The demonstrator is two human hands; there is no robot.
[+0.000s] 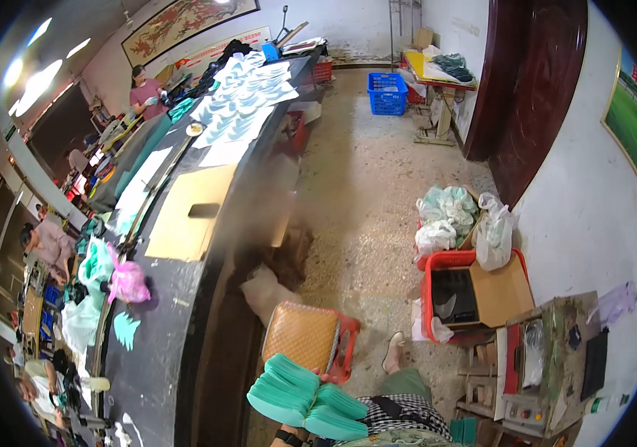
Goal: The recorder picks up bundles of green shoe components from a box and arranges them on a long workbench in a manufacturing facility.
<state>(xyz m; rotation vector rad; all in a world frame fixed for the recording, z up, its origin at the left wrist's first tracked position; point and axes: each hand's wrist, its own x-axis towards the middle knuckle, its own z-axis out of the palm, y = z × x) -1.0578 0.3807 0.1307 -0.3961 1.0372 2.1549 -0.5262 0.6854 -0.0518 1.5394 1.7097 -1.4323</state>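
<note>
My left hand (300, 430), with a dark watch (287, 438) at its wrist, comes in from the lower edge. It is closed around a bundle of teal cut pieces (285, 395), mostly hidden beneath them. A thin tie pinches the bundle near its middle, and its ends fan out in layers. Just beyond the bundle is a stool with a tan quilted seat (301, 333) and a red frame. More teal pieces (463, 430) show at the lower edge, right of my checked clothing; whatever holds or supports them is hidden. My right hand does not show.
A long dark table (158, 313) runs along the left, bearing cardboard (188, 212), white sheets (236, 112) and a pink bag (129, 281). To the right stand a red crate (428, 298) and a worn machine (549, 372). A blue basket (387, 100) sits farther off. Several people work beyond the table.
</note>
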